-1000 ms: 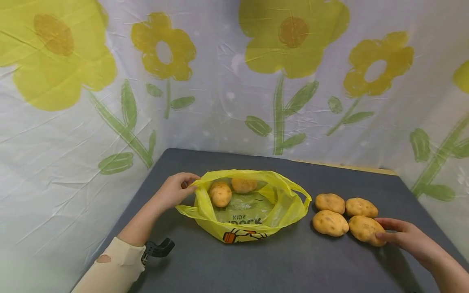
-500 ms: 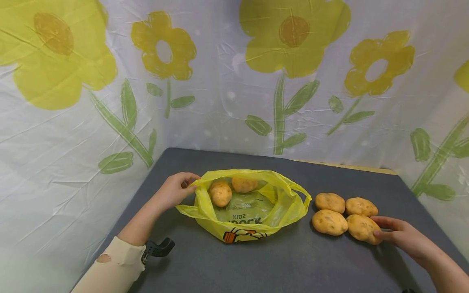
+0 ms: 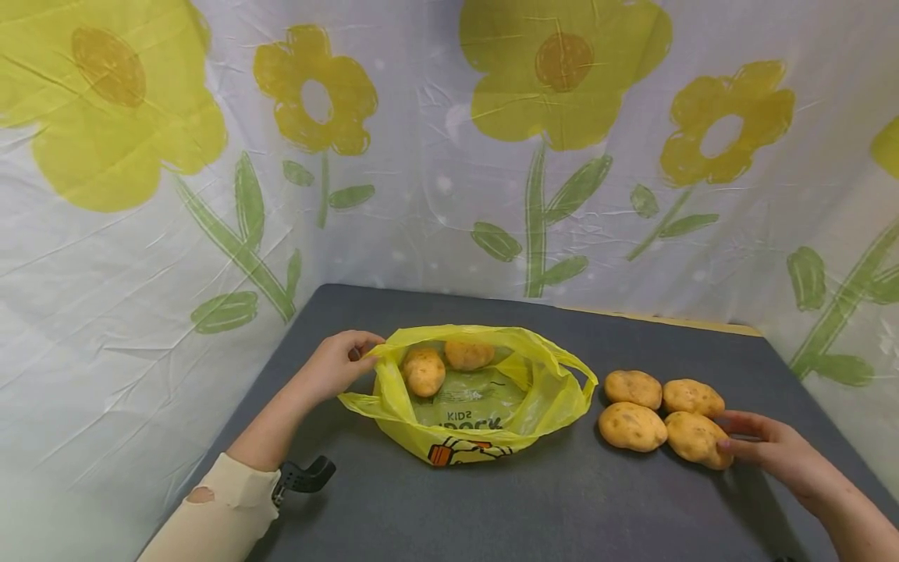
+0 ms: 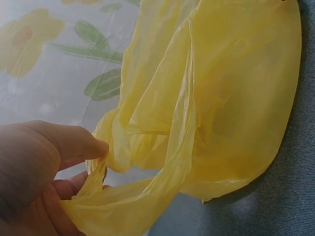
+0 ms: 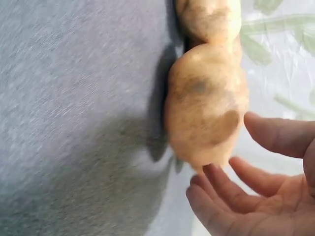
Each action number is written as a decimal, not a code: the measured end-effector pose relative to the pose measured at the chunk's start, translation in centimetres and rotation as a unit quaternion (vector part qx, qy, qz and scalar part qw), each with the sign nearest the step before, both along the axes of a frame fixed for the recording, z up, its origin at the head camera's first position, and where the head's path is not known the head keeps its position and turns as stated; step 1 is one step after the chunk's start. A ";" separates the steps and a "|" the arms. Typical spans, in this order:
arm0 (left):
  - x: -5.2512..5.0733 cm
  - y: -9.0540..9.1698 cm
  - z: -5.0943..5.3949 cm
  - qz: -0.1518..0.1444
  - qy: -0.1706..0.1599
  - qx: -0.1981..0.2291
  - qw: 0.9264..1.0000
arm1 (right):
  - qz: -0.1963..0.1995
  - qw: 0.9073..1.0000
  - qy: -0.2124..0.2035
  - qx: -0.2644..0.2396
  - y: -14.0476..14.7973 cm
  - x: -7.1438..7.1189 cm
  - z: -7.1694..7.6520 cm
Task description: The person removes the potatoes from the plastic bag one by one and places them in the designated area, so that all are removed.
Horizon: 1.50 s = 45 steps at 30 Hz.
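A yellow plastic bag [image 3: 463, 449] lies on the dark table with its mouth spread wide. Two potatoes show inside it, a nearer potato [image 3: 424, 373] and a farther potato [image 3: 469, 354]. My left hand [image 3: 337, 367] pinches the bag's left handle; in the left wrist view, the thumb and fingers hold the thin handle [image 4: 118, 206]. To the right, several potatoes [image 3: 632, 427] stand in a tight cluster. Beside the near right potato [image 3: 698, 441] is my right hand [image 3: 779, 457], fingers loosely bent at its end, thumb at its side. The right wrist view shows this hand [image 5: 261, 182] spread, not gripping.
The dark table [image 3: 548, 507] is bounded at the back and sides by a white cloth [image 3: 407, 234] with painted flowers. A black strap [image 3: 305, 476] sticks out from the left wrist by the sleeve [image 3: 218, 507].
The near right potato has shifted slightly left against its neighbour. After that, my right fingers have eased a little away from it. My left hand and the bag have stayed put.
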<state>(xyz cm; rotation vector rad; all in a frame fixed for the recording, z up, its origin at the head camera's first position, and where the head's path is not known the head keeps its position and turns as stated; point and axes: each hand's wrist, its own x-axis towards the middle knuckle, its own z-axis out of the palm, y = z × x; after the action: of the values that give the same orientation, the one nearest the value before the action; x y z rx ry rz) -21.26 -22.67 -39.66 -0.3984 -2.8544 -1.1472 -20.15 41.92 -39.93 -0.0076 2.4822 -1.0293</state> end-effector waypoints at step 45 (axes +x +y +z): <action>0.2 1.1 0.0 0.008 0.045 0.007 0.999 | 0.066 0.968 0.183 -0.160 -29.9 -1.8 0.4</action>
<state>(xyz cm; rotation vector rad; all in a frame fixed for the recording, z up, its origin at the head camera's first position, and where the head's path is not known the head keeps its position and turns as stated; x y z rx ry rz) -21.01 -21.56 -39.67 -0.4150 -2.7655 -1.1168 -22.00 12.03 -39.53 -0.4983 2.5542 -1.4663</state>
